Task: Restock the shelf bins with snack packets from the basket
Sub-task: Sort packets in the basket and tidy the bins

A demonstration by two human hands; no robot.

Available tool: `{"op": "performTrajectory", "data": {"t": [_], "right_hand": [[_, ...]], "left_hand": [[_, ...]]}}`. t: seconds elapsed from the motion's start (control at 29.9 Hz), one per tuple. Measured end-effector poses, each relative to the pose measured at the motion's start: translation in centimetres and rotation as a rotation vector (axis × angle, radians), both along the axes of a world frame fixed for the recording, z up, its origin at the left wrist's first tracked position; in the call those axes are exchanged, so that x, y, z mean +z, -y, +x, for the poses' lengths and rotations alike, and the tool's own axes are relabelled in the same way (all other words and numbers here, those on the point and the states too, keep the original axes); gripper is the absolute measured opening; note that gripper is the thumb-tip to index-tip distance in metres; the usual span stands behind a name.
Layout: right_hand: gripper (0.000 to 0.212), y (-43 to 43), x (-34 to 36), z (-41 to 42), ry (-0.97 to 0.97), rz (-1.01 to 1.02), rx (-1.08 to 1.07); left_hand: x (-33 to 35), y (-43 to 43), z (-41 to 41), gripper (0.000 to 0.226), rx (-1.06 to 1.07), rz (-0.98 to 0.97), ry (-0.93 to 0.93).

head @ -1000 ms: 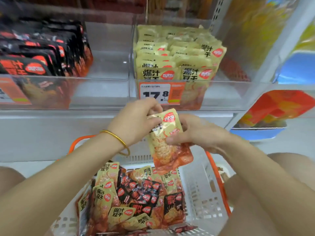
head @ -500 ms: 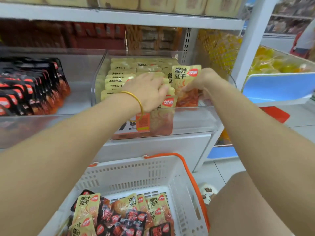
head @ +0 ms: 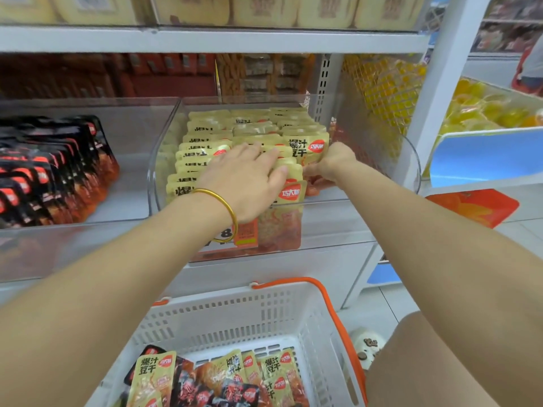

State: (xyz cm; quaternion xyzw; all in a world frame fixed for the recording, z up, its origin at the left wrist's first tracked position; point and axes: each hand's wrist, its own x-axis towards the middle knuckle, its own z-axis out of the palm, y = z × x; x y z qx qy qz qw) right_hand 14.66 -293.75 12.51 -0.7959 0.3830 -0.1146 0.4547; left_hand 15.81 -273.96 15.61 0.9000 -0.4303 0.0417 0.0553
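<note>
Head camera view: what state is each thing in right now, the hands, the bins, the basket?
Left hand: flat, fingers straight, pressing on the yellow packets.
Right hand: fingers curled round a yellow packet standing in the bin.
Clear bin: almost full of upright yellow packets.
Black packets: standing in rows in the neighbouring bin.
Basket: partly filled with mixed packets.

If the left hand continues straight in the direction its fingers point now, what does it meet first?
The left hand lies flat on the yellow packets in the clear bin, fingers pointing up and right toward the upright yellow packet near the right hand. It would probably meet that packet first, though depth is unclear.
</note>
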Motion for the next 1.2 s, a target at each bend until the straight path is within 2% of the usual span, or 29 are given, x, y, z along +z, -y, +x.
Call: {"op": "performTrajectory", "data": {"t": [0.13,0.2,0.33,0.37,0.43,0.5,0.63,0.7,0.77,0.87,0.94,1.0,1.1,1.2], "right_hand": [[0.063,-0.3,0.9,-0.7,-0.048,-0.034,0.0],[0.065,-0.8,2.2,-1.8,-0.047,-0.121,-0.024],[0.035,-4.9,5.2,-7.2,0.137,-0.458,0.015],[0.032,-6.6,5.7,-8.9,0.212,-0.442,0.093],[0.028,-10.3,6.2,-11.9,0.274,-0.245,0.319],[0.019,-13.7,5.0,-12.7,0.118,-0.11,0.548],[0.01,-19.8,-3.5,-9.3,-0.414,-0.101,0.891],[0.021,-22.7,-9.6,-7.7,-0.607,-0.151,1.007],[0.035,-25.3,-15.1,-6.7,-0.684,-0.148,1.045],[0.049,-28.5,-21.4,-5.0,-0.67,0.051,0.862],[0.06,-30.4,-24.5,-3.5,-0.581,0.343,0.56],[0.066,-32.4,-26.5,-2.2,-0.572,0.527,0.288],[0.042,-34.7,-28.5,-1.1,-0.573,0.617,0.142],[0.027,-35.7,-29.5,-0.5,-0.572,0.553,0.196]], "left_hand": [[0.0,0.1,0.0,0.054,0.007,-0.029,-0.015],[0.0,0.0,-0.2,0.053,0.002,-0.13,0.005],[0.1,-2.6,-1.9,0.05,-0.151,-0.515,0.212],[-0.2,-3.9,-2.8,0.043,-0.209,-0.616,0.216],[-2.0,-7.0,-4.6,0.032,-0.27,-0.708,0.082],[-5.2,-10.3,-5.7,0.031,-0.25,-0.609,-0.096],[-11.9,-16.1,-4.0,0.028,-0.033,-0.068,-0.317],[-13.2,-18.2,-2.1,0.027,0.1,0.15,-0.334],[-13.3,-19.5,-0.7,0.028,0.217,0.255,-0.36],[-12.7,-20.0,0.5,0.031,0.267,0.272,-0.364],[-12.5,-20.0,0.8,0.035,0.255,0.268,-0.342],[-12.7,-20.2,1.1,0.037,0.252,0.308,-0.347],[-12.6,-21.1,1.5,0.033,0.241,0.36,-0.318],[-12.4,-21.8,1.9,0.03,0.24,0.365,-0.278]]}}
